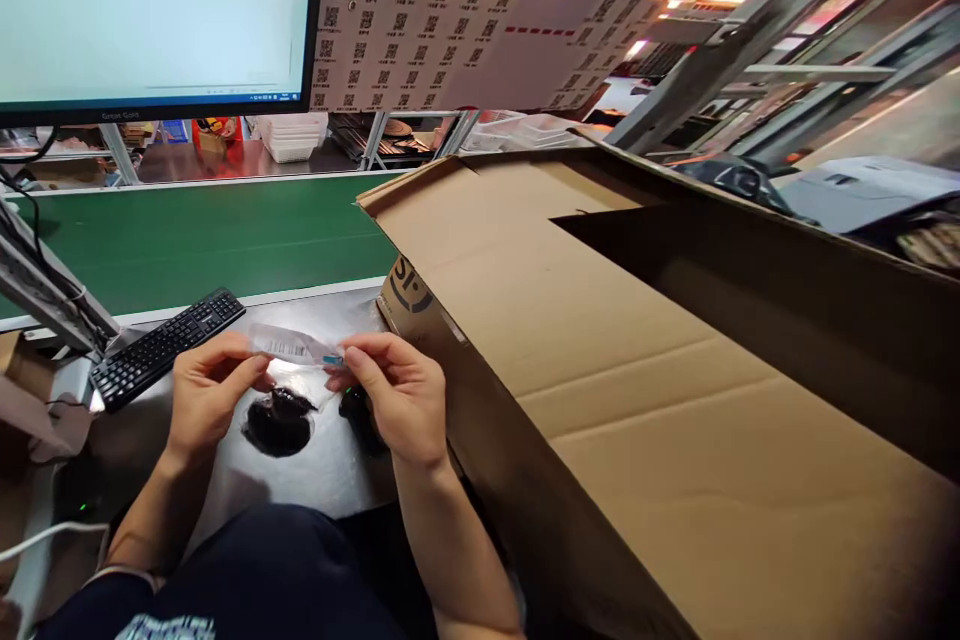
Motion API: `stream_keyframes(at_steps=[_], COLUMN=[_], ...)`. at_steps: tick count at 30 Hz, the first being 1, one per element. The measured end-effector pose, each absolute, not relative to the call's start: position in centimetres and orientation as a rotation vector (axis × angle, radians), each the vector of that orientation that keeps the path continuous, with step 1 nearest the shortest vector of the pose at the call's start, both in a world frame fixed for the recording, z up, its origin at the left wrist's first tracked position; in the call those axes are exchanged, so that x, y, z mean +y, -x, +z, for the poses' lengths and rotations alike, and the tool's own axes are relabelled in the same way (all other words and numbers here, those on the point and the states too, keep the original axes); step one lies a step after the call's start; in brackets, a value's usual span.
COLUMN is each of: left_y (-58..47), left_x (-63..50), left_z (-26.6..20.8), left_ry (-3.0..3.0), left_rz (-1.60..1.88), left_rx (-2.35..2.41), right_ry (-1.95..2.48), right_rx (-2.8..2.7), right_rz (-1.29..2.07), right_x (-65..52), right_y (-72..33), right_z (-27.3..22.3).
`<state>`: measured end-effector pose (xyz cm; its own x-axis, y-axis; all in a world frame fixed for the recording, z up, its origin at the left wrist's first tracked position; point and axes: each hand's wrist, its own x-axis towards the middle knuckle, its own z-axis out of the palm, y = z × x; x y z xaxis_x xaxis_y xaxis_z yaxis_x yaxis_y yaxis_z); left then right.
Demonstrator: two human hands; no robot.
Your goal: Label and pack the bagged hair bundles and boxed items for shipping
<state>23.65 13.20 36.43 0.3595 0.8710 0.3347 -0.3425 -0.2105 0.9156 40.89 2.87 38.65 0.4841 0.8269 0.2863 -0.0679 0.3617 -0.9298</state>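
Note:
A small clear plastic bag (289, 348) with a barcode label is stretched between my two hands above the metal worktop (330, 480). My left hand (206, 390) pinches its left end between thumb and finger. At the other end, beside a small blue-green piece, my right hand (405, 395) pinches the bag. Below it lies a shiny black plastic-wrapped bundle (277, 425), its contents not clear. A dark object (361, 420) with a green light, perhaps a scanner or mouse, sits partly hidden behind my right hand.
A big open cardboard box (600, 340) fills the right side. A black keyboard (169, 345) lies at the left, under a monitor (157, 20). Beyond the worktop runs a green conveyor belt (225, 240). A board of printed codes (450, 45) hangs above it. A person in red (217, 135) is behind.

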Motion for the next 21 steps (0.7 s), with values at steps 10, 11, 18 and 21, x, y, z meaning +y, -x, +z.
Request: stream_keyframes(at_steps=[10, 11, 18, 21], left_y=[-24.4, -24.6, -25.4, -25.2], left_x=[11.4, 10.9, 12.1, 13.8], left_z=[36.0, 36.1, 36.5, 36.3], left_ry=[-1.762, -1.863, -1.423, -1.225], left_rz=[1.602, 1.682, 1.495, 1.379], left_rx=[0.418, 0.404, 0.41, 0.415], right_ry=[0.974, 0.948, 0.891, 0.892], right_rx=[-0.728, -0.68, -0.638, -0.692], right_rz=[0.49, 0.478, 0.703, 0.792], right_x=[5.5, 6.1, 5.9, 4.8], right_y=[-40.5, -40.5, -41.6, -41.6], right_z=[37.2, 37.0, 37.5, 37.9])
